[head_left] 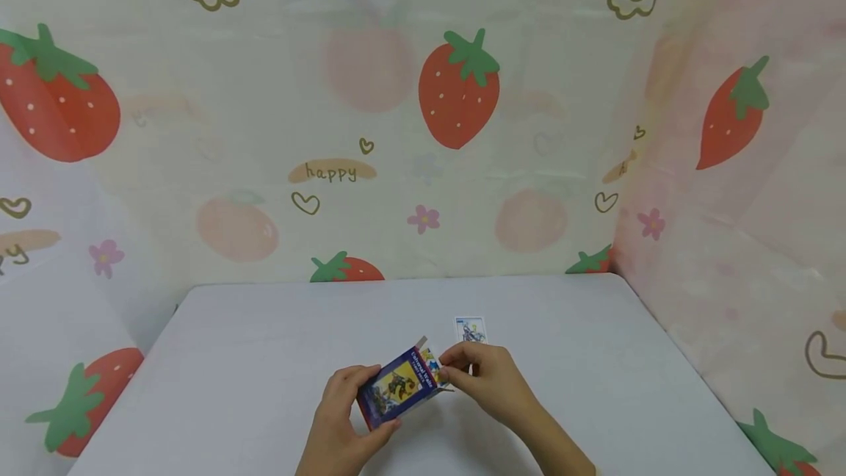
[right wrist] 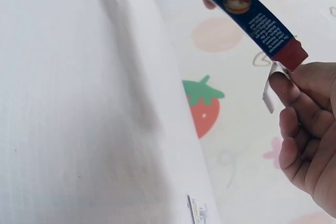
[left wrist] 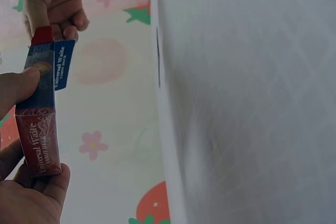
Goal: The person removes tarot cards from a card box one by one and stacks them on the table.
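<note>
A dark blue tarot card box [head_left: 399,386], labelled Universal Waite, is tilted above the table. My left hand [head_left: 340,417] grips its lower end, thumb along the near edge and fingers on the far edge. In the left wrist view its red bottom face [left wrist: 39,142] shows. The box's upper right end is open, with a red side flap [right wrist: 290,56] sticking out. A colourful card edge [head_left: 430,363] shows at that opening. My right hand [head_left: 492,380] pinches there with thumb and forefinger; its fingertips partly hide what they hold.
A single card [head_left: 471,329] lies face up on the white table [head_left: 264,344], just behind my right hand. Strawberry-print sheets [head_left: 370,226] stand along the table's back and sides.
</note>
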The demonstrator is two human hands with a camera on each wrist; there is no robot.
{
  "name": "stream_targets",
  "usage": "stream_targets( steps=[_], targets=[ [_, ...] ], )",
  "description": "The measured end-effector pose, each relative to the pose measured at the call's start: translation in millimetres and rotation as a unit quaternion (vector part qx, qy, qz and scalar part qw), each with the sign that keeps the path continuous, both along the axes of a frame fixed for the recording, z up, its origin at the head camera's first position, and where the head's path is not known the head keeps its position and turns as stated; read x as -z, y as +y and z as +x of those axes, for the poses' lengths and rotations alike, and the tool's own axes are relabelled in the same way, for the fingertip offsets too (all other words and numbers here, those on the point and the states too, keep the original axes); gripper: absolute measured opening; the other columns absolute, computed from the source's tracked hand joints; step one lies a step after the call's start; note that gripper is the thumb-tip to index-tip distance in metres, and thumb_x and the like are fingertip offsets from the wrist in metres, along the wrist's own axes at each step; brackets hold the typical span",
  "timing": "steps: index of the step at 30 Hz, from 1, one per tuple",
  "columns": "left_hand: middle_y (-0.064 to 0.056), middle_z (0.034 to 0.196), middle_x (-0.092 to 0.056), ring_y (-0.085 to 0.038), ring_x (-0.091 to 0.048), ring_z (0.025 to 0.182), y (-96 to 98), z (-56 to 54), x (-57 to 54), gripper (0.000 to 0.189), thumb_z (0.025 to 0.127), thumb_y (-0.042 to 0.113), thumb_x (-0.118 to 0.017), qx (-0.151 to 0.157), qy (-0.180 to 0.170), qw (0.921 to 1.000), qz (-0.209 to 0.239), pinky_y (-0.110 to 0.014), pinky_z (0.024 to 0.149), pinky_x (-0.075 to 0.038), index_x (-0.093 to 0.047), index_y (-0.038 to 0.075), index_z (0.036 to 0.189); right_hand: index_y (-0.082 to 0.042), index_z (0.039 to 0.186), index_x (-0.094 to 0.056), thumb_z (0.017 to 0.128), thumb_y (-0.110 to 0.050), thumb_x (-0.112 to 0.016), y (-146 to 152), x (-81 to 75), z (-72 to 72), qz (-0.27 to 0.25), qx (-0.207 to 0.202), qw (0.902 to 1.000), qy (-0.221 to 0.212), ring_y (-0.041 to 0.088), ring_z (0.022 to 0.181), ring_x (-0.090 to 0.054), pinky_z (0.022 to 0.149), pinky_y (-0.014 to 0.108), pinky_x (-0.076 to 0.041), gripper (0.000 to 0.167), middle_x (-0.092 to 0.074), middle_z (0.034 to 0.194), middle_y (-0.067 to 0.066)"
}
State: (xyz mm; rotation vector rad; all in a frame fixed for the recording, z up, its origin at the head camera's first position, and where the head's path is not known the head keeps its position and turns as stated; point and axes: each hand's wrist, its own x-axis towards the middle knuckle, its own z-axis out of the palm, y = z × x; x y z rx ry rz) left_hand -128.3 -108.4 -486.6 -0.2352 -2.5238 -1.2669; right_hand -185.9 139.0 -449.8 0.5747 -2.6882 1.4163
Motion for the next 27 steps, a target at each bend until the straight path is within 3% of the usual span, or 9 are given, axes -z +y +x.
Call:
stream_targets(
  steps=[8, 15, 27],
  targets=[
    [0.008, 0.131, -0.053, -0.008, -0.051, 0.115, 0.4, 0.2, 0.4, 0.077, 0.069, 0.023, -0.097, -0.001, 0.011, 0.9999, -0.008, -0.031, 0.095, -0.056, -0.06, 0.022, 0.137, -0.023, 0.096, -0.076, 0.092, -0.025, -0.078, 3.2, -0.4, -0.9, 0.0, 0.008, 0.9999, 0.011, 0.008, 0.067, -0.055, 0.057, 0.022, -0.047, 0.005, -0.07, 0.079, -0.015],
    [0.009, 0.131, -0.052, -0.008, -0.051, 0.115, 0.2, 0.9, -1.5, 0.078, 0.068, 0.024, -0.097, -0.001, -0.005, 1.0, 0.001, -0.03, 0.096, -0.055, -0.061, 0.02, 0.137, -0.025, 0.096, -0.075, 0.093, -0.025, -0.077, 6.2, -1.3, -3.0, 0.005, 0.011, 0.9998, 0.014, 0.009, 0.068, -0.056, 0.057, 0.023, -0.047, 0.004, -0.071, 0.081, -0.017],
    [0.007, 0.13, -0.054, -0.009, -0.051, 0.115, 0.4, 0.2, 0.2, 0.077, 0.068, 0.021, -0.097, -0.002, 0.011, 0.9999, -0.006, -0.032, 0.094, -0.056, -0.061, 0.02, 0.136, -0.022, 0.097, -0.076, 0.092, -0.02, -0.078, 11.8, -8.5, -3.3, -0.013, 0.025, 0.9995, 0.012, 0.01, 0.067, -0.055, 0.057, 0.022, -0.047, 0.006, -0.072, 0.081, -0.013]
  ],
)
